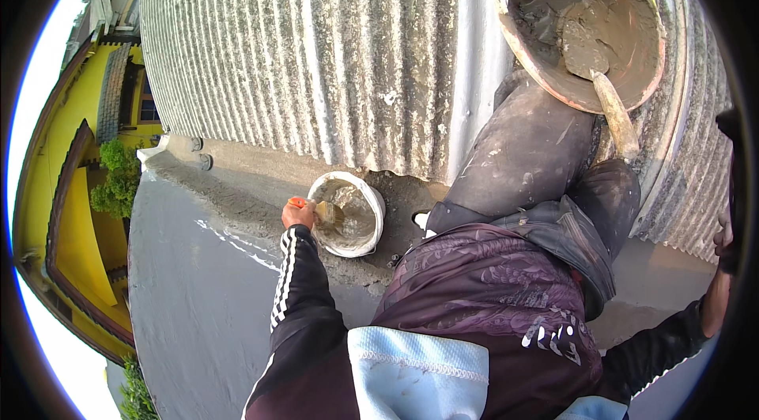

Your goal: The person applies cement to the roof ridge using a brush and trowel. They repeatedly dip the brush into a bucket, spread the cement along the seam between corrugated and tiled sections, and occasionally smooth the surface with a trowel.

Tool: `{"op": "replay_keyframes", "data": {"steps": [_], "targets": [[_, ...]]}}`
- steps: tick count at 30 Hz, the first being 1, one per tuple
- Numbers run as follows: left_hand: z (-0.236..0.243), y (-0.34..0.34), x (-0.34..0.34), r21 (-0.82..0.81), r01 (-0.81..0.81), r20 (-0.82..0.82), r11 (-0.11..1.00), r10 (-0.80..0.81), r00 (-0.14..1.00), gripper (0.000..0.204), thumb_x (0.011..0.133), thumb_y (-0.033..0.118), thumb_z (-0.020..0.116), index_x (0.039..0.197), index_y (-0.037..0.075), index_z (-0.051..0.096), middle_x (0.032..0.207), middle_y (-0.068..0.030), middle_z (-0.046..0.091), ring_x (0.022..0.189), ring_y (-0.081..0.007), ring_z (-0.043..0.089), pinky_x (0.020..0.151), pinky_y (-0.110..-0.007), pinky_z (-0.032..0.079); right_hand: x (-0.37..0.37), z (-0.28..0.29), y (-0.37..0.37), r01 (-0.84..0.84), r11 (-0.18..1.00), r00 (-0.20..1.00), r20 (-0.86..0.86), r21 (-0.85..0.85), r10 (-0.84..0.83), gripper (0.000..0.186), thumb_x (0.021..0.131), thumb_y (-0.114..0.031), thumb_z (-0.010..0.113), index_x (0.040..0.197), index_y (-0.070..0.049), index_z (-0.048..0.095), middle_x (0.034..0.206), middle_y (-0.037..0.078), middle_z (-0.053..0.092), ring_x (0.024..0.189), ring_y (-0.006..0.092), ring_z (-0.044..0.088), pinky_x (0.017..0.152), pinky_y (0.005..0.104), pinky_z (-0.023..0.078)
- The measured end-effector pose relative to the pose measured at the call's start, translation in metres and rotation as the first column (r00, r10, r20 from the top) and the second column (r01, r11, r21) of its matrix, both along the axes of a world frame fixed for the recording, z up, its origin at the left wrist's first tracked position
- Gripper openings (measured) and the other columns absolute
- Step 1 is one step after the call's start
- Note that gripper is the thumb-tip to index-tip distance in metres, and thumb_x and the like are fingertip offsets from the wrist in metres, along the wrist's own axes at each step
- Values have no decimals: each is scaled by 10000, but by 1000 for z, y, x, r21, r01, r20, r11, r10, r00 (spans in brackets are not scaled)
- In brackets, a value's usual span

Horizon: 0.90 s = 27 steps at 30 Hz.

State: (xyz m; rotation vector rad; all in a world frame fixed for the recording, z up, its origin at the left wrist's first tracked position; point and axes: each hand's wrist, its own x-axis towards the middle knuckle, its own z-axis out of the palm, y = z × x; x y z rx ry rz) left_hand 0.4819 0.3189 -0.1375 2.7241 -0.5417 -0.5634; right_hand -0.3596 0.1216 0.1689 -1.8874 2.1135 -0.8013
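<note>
My left hand [298,213] is closed round the orange handle of a paintbrush [329,215]. Its pale bristles reach into a small white bucket [379,202], over grey, wet-looking liquid. At the far right rim of the head view, my right hand [723,236] shows only in part. Its fingers look curled against something dark that I cannot make out. Beyond my bent legs, a large bucket [518,39] holds grey mortar. A trowel [615,113] with a worn wooden handle leans in it, its blade coated with mortar.
Corrugated roofing sheets [379,64] spread ahead of me, crossed by a smooth grey strip [481,48]. Along their lower edge runs a rough cement band [237,175]. A smooth grey surface [205,285] lies to the left, ending at an edge; a yellow house [79,206] stands beyond.
</note>
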Motion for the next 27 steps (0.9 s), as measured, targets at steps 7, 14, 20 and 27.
{"op": "replay_keyframes", "data": {"steps": [7,14,20,27], "targets": [[180,-179,-37,-674,544,349,500,-433,831,130,1020,96,688,974,-3,617,946,-100,710,825,-147,647,791,-297,547,78,-20,-15,-307,940,875,344,-145,339,273,947,-68,736,1203,22,706,988,131,748,861,150,722,729,283,552],[366,-325,-377,49,946,987,-321,-128,-95,256,872,29,852,1095,-7,730,985,-165,741,890,-332,704,790,-401,597,149,-28,-45,-133,612,942,92,-780,323,395,924,-138,708,1303,-57,632,855,87,537,749,235,637,552,374,559],[346,-329,-649,-354,487,765,-798,-547,-340,245,886,-135,706,1100,-20,726,1107,-146,676,1046,-259,675,907,-334,546,41,-24,-26,132,518,974,15,-845,-225,315,832,-41,752,1143,-60,702,911,113,554,788,294,643,618,387,541],[249,-317,-848,-621,195,607,-759,-623,-493,243,864,-48,739,1064,88,716,962,-67,680,886,-243,709,761,-331,561,-148,-48,17,36,946,919,-362,-321,-158,190,754,-167,805,901,-68,737,750,113,686,692,288,696,637,396,560]]}}
